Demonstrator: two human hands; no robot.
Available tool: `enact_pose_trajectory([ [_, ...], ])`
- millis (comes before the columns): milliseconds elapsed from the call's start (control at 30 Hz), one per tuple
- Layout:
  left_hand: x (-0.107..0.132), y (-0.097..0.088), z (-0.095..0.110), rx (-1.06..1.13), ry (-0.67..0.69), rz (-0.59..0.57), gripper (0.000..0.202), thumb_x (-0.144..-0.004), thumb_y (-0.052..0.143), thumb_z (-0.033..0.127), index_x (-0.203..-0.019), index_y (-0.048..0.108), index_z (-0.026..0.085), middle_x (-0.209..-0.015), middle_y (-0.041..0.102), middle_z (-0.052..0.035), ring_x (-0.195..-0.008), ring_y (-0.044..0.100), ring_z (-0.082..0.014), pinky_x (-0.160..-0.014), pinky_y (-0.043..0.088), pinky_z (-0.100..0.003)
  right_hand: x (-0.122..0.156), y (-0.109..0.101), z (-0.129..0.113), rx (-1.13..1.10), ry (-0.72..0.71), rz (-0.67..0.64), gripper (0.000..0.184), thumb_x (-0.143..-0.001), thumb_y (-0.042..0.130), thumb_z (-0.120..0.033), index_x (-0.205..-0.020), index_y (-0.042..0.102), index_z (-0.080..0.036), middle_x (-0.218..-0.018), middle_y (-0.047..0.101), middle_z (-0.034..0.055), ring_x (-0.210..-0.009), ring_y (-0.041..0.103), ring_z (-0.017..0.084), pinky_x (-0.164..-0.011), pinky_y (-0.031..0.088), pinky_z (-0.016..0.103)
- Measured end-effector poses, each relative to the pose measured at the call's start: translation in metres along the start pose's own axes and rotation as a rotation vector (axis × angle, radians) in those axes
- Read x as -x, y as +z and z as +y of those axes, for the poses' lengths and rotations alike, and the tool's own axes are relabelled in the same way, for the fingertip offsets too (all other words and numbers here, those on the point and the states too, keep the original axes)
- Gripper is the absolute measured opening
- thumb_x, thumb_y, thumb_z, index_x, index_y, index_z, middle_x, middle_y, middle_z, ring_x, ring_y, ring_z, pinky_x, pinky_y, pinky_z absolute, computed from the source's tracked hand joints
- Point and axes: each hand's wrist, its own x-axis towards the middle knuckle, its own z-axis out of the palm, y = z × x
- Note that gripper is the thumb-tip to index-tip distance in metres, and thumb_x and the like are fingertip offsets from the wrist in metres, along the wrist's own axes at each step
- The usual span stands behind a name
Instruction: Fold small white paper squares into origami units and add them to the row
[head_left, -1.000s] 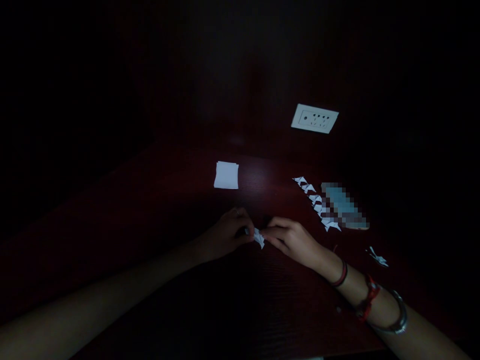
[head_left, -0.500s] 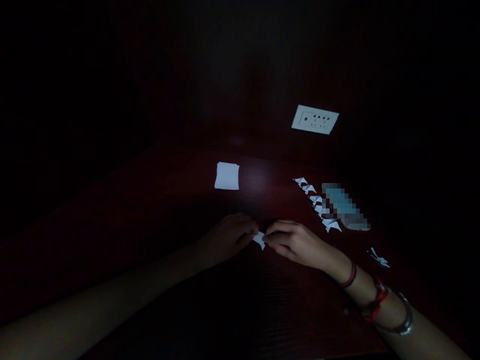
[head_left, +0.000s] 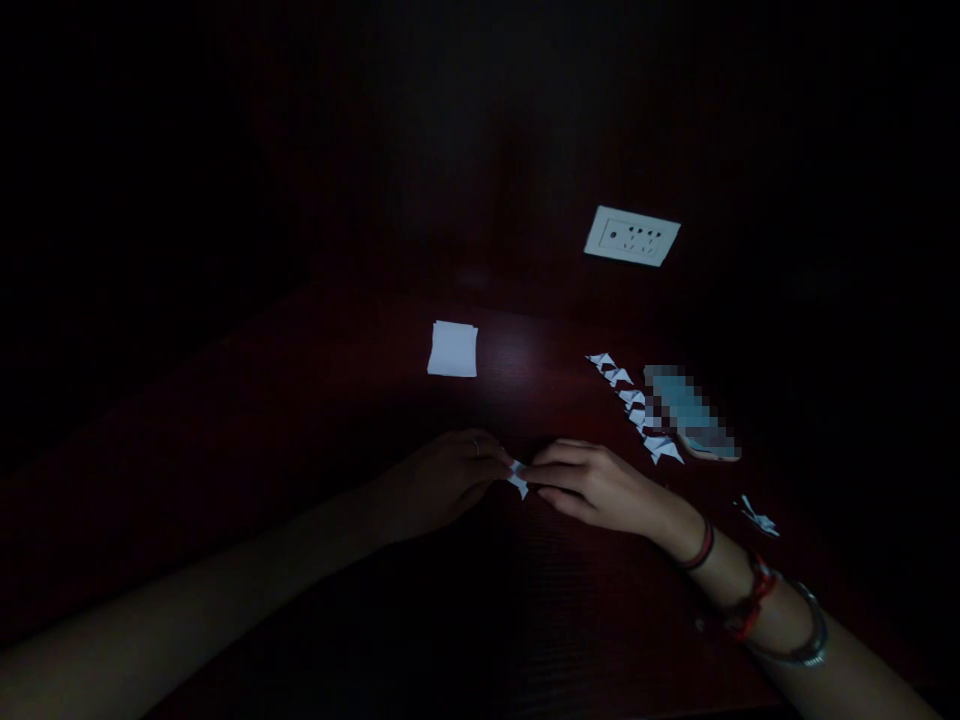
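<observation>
The scene is very dim. My left hand (head_left: pixel 450 478) and my right hand (head_left: pixel 592 483) meet over a dark red table (head_left: pixel 337 400), fingertips pinched together on a small folded white paper piece (head_left: pixel 517 478). Only a sliver of the paper shows between the fingers. A ring sits on my left hand; bracelets and a red thread circle my right wrist.
A small stack of white paper squares (head_left: pixel 453 350) lies beyond my hands. A row of several folded white pieces (head_left: pixel 634 406) runs beside a blurred-out flat object (head_left: pixel 690 412). One more folded piece (head_left: pixel 757 517) lies at right. A white wall socket (head_left: pixel 631 236) is behind.
My hands have drawn closer around the paper piece, so less of it shows. My right wrist has shifted slightly rightward.
</observation>
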Motion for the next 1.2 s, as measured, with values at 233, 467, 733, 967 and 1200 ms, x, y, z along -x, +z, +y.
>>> enact_pose_trajectory([
  [233, -0.002, -0.01, 0.0, -0.02, 0.025, -0.063, 0.033, -0.084, 0.043, 0.01, -0.114, 0.05, 0.023, -0.111, 0.055, -0.0029, -0.105, 0.045, -0.0169, -0.092, 0.037, -0.034, 0.0, 0.002, -0.004, 0.081, -0.002, -0.025, 0.027, -0.084, 0.045, -0.019, -0.108, 0.056, -0.018, -0.1, 0.055, 0.0054, -0.092, 0.052, 0.015, -0.084, 0.043, 0.03],
  [467, 0.002, -0.027, -0.005, 0.016, 0.117, -0.127, 0.047, -0.079, 0.043, 0.005, -0.122, 0.044, 0.026, -0.12, 0.052, -0.0001, -0.113, 0.04, -0.0175, -0.095, 0.035, -0.035, 0.0, -0.001, -0.006, 0.067, 0.007, -0.022, 0.027, -0.084, 0.044, -0.019, -0.108, 0.055, -0.018, -0.1, 0.056, 0.0052, -0.092, 0.053, 0.015, -0.084, 0.044, 0.03],
  [733, 0.001, -0.028, -0.003, 0.042, 0.119, -0.134, 0.047, -0.077, 0.043, 0.003, -0.118, 0.046, 0.025, -0.12, 0.051, -0.0003, -0.113, 0.04, -0.0174, -0.096, 0.034, -0.035, 0.001, 0.0, -0.007, 0.064, 0.058, -0.022, 0.026, -0.083, 0.045, -0.02, -0.107, 0.057, -0.019, -0.098, 0.056, 0.0045, -0.087, 0.056, 0.013, -0.08, 0.046, 0.028],
  [967, 0.001, -0.024, -0.007, 0.016, 0.135, -0.127, 0.05, -0.076, 0.045, 0.004, -0.121, 0.043, 0.025, -0.119, 0.051, -0.0014, -0.112, 0.04, -0.0175, -0.096, 0.033, -0.036, 0.003, 0.001, -0.01, 0.034, 0.093, -0.034, 0.031, -0.084, 0.044, -0.021, -0.114, 0.053, -0.02, -0.101, 0.055, 0.0049, -0.086, 0.056, 0.013, -0.078, 0.047, 0.027],
  [1200, 0.0, -0.025, -0.003, -0.008, 0.146, -0.099, 0.046, -0.077, 0.046, 0.007, -0.12, 0.045, 0.026, -0.116, 0.053, -0.0025, -0.109, 0.043, -0.0185, -0.093, 0.035, -0.036, 0.001, -0.001, -0.014, 0.045, 0.101, -0.045, 0.03, -0.084, 0.044, -0.023, -0.113, 0.054, -0.02, -0.1, 0.052, 0.0056, -0.084, 0.056, 0.013, -0.077, 0.048, 0.028],
])
